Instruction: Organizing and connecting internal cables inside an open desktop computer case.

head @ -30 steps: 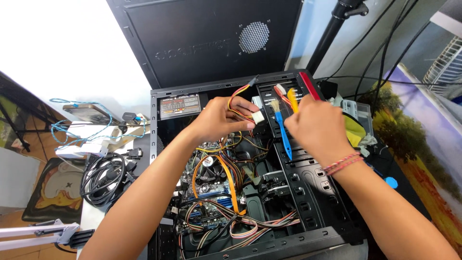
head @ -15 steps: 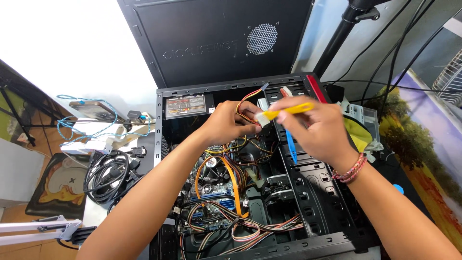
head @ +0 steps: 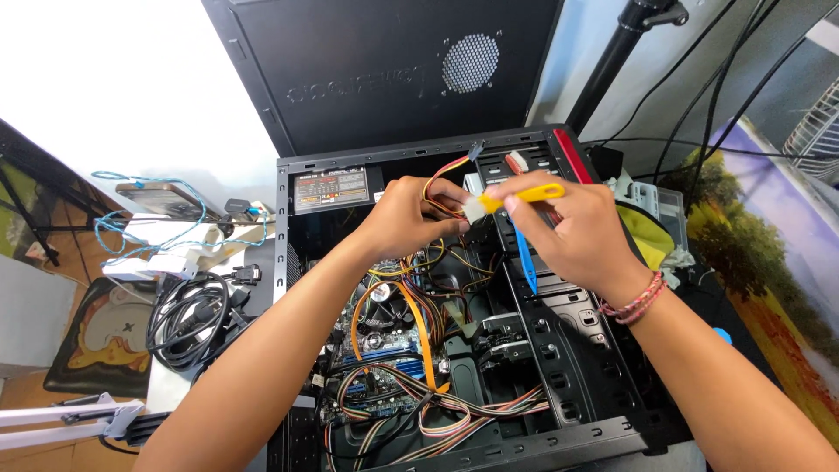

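Over the open black computer case [head: 559, 385], the two hands now meet at a white plastic connector [head: 473, 209], which sits above the far middle of the case, just near of the power supply [head: 330, 188] and beside the drive bays [head: 533, 166]. The left hand [head: 409, 217] has its fingers closed on the red, yellow and black wires [head: 434, 188] that run into that connector, holding the plug up off the motherboard [head: 384, 350]. The right hand [head: 572, 229] is clamped on a yellow tool [head: 524, 194], and its tip touches the connector's right side; a blue cable [head: 524, 258] hangs down just below this hand. A second ago the yellow piece stood tilted up and away from the left hand, with the hands a little apart; half a second ago it had swung level and reached the plug; now it lies level against the white plug and the hands are drawn closer together, so the work in hand looks to have gone from bringing the tool over to working it at the connector. The left hand's hold on the wires has stayed much the same throughout. To the left of the case, the coil of black cables [head: 188, 315] lies unmoved, and the case's side panel [head: 384, 70] leans at the far edge as before.
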